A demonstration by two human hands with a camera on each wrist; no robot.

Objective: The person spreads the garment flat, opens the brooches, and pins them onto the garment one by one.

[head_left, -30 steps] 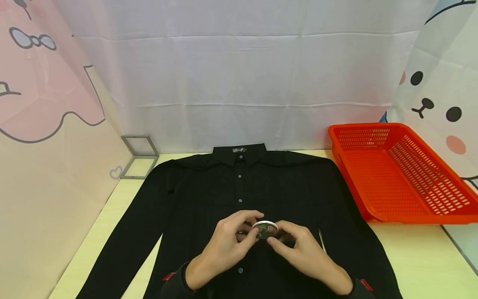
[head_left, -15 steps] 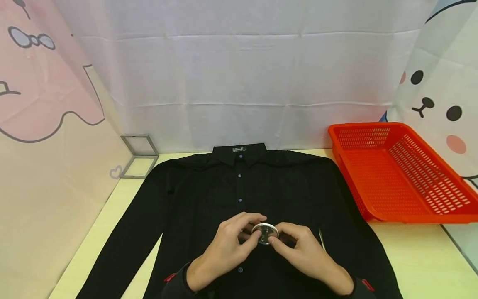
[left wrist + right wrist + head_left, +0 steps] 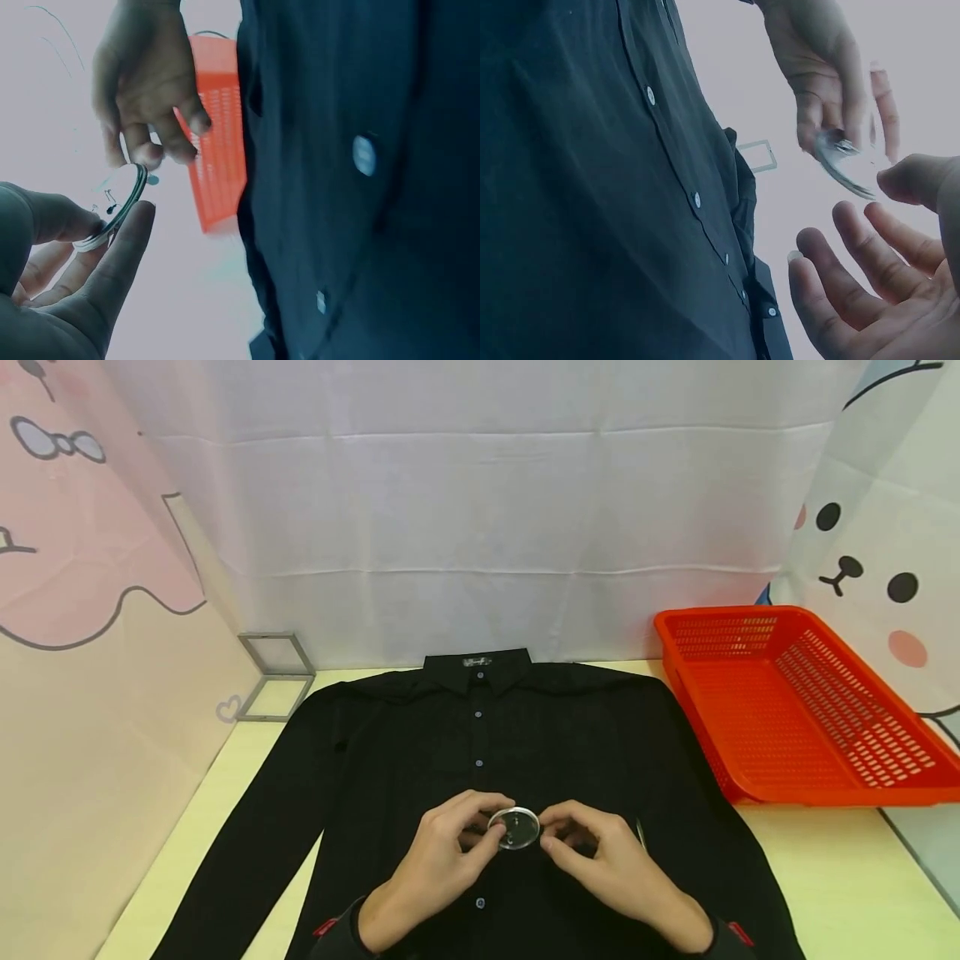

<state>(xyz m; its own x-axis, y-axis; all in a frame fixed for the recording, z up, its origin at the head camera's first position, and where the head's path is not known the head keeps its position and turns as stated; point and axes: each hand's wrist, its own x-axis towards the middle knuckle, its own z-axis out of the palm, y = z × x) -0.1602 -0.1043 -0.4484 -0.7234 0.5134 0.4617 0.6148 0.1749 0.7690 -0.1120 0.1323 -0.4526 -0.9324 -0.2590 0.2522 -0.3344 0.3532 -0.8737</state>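
My left hand point(image 3: 442, 847) pinches a round badge point(image 3: 521, 828) by its left edge, thumb on the near face and fingers behind. The badge has a shiny metal rim and a small pin fitting on the face turned up to me; its other face is hidden. In the left wrist view the badge point(image 3: 124, 202) stands tilted. My right hand point(image 3: 600, 856) is just to its right, fingertips right at the rim, fingers loosely bent and holding nothing. In the right wrist view its fingers point(image 3: 859, 247) are spread. Beneath both hands a black button-up shirt point(image 3: 405, 752) lies front up.
A red plastic basket point(image 3: 795, 752) stands at the right beside the shirt's shoulder. Two grey square frames point(image 3: 277, 677) are at the back left. The pale table point(image 3: 832, 877) ends at a white cloth backdrop point(image 3: 465, 510), with printed cloths on both sides.
Both hands were on the badge before. The left hand has drawn it slightly left, and the right fingers have come off its edge. The badge's pin side has tipped up toward me.
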